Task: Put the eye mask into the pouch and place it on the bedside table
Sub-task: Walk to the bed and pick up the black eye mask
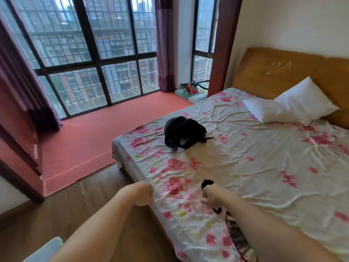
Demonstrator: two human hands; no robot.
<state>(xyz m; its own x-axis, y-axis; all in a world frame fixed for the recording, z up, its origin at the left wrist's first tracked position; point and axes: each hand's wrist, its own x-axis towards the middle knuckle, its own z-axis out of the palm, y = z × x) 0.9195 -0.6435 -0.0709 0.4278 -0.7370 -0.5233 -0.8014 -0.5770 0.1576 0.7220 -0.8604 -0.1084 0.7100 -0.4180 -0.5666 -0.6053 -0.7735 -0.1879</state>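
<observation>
A white bed sheet (pixel 245 167) printed with pink-red roses and pale yellow-green leaves covers the bed, where a black backpack (pixel 182 133) lies toward the far left and a plain white pillow (pixel 294 106) rests against an orange-tan wooden headboard (pixel 279 70) with a carved swirl. Purple curtains (pixel 164 44) flank black-framed windows (pixel 94 53) above a salmon-pink platform (pixel 90 137), with dark brown wood-grain flooring (pixel 75 205) in the near left. A small black item (pixel 207 184) shows at the right hand (pixel 211 195), and a dark patterned fabric (pixel 238 237) lies near the bed's near edge.
</observation>
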